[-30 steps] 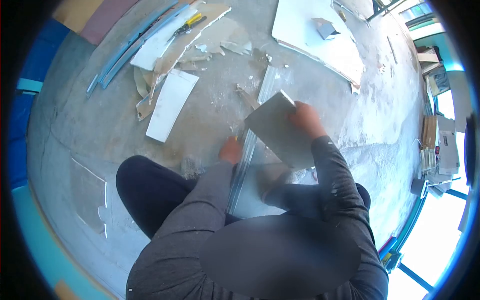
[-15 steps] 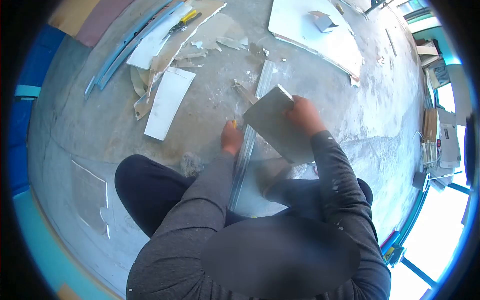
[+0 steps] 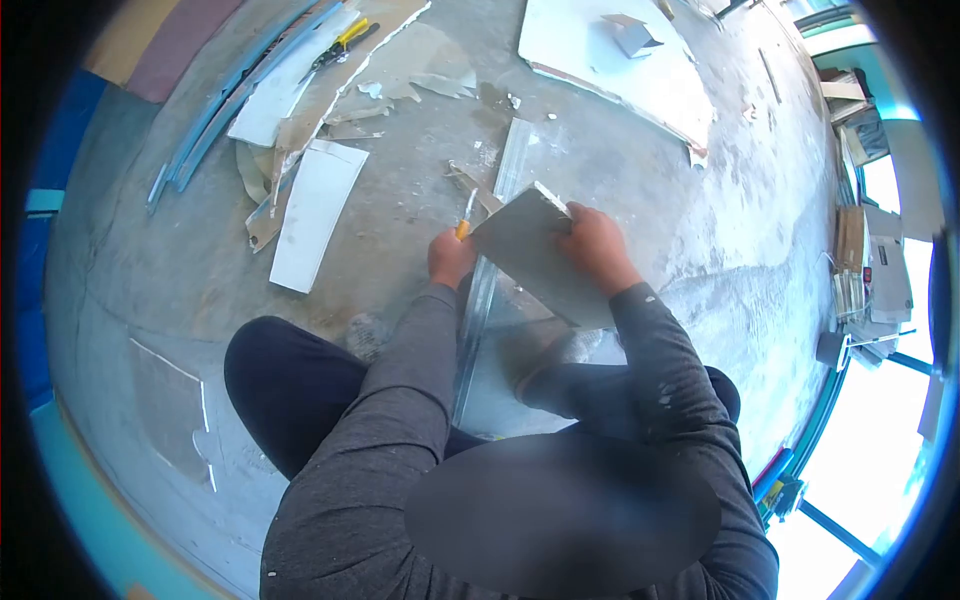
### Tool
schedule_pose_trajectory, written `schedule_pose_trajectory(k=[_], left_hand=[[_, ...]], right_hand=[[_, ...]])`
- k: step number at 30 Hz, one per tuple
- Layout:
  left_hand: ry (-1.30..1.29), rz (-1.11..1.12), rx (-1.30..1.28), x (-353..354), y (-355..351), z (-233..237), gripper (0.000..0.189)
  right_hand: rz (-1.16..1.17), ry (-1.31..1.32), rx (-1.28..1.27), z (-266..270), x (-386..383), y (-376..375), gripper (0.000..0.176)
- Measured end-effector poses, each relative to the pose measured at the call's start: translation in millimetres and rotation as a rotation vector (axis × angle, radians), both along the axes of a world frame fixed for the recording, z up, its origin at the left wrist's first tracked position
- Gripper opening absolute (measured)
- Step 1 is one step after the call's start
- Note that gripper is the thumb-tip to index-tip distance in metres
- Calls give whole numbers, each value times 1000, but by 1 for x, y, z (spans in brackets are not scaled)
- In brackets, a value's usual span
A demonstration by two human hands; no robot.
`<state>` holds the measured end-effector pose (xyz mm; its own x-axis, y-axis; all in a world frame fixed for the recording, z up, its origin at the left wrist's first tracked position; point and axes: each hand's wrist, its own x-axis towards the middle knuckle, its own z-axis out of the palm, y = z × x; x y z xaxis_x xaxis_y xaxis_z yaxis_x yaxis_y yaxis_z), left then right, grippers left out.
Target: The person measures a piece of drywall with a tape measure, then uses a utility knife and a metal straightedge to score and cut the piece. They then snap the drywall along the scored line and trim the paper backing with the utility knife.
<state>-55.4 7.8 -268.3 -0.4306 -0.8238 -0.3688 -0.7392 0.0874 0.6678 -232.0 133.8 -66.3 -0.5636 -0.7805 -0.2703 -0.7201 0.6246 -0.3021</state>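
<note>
My left hand [image 3: 452, 258] is closed round a yellow-handled utility knife [image 3: 463, 228], its thin blade pointing up and away from me. My right hand [image 3: 597, 247] grips the upper right edge of a piece of plasterboard [image 3: 540, 255], grey face showing and a crumbly white edge at the top. The board is held tilted between my knees, and its left corner comes right up to the knife hand. Beneath it a long metal profile [image 3: 515, 150] lies on the floor, partly hidden by the board. A torn strip [image 3: 474, 186] lies across the profile.
A white offcut [image 3: 318, 215] lies on the concrete floor at left, beside torn paper facing [image 3: 350, 110], blue-grey strips [image 3: 225, 100] and yellow-handled pliers [image 3: 347, 40]. A large white board [image 3: 610, 75] lies ahead. Stacked materials [image 3: 870, 260] line the right wall.
My left hand has risen with the knife to the board's left corner, and the knife now shows more fully. The board has shifted slightly with my right hand; the whole view has moved a little.
</note>
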Motion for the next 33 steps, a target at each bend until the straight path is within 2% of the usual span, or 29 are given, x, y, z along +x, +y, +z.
schedule_pose_trajectory(k=[3, 6, 9, 12, 15, 18, 20, 21, 22, 24, 26, 29, 31, 32, 33], left_hand=[[-47, 245, 66, 2, -8, -12, 33], [13, 229, 32, 13, -15, -16, 34], [168, 50, 70, 7, -6, -6, 34], [125, 63, -15, 2, -1, -3, 32], [20, 303, 13, 14, -11, -1, 30], [-269, 295, 140, 53, -35, -20, 34], [-457, 265, -242, 63, -30, -1, 43], [-547, 244, -433, 65, -25, 8, 49], [-459, 140, -387, 62, -19, 8, 53], [-284, -71, -293, 49, -3, -2, 63], [-153, -204, -248, 30, 32, -8, 70], [-269, -485, -263, -2, 64, 27, 78], [-274, -553, -517, -25, 65, 21, 79], [-277, -587, -640, -34, 66, 16, 80], [-236, -589, -690, -47, 59, 23, 66]], right_hand=[[-4, -19, 20, -1, -2, -1, 39], [2, -6, 51, -1, -4, -1, 38], [-9, -9, 50, 3, -2, -5, 36], [1, -12, 39, 0, -5, -5, 36], [29, 7, 16, -3, -7, 1, 37], [-17, 2, -24, 19, -8, 11, 40], [-69, -4, -112, 45, -28, 23, 43], [-100, -5, -181, 59, -39, 30, 44], [-150, -6, -153, 97, -37, 30, 46], [-100, 133, -371, 135, -45, 54, 35], [-157, 190, -499, 174, -32, 74, 27], [-305, 243, -668, 184, -24, 103, 23], [-448, 207, -729, 182, -23, 109, 22], [-446, 155, -725, 178, -30, 114, 22], [-444, 102, -719, 170, -39, 120, 22]])
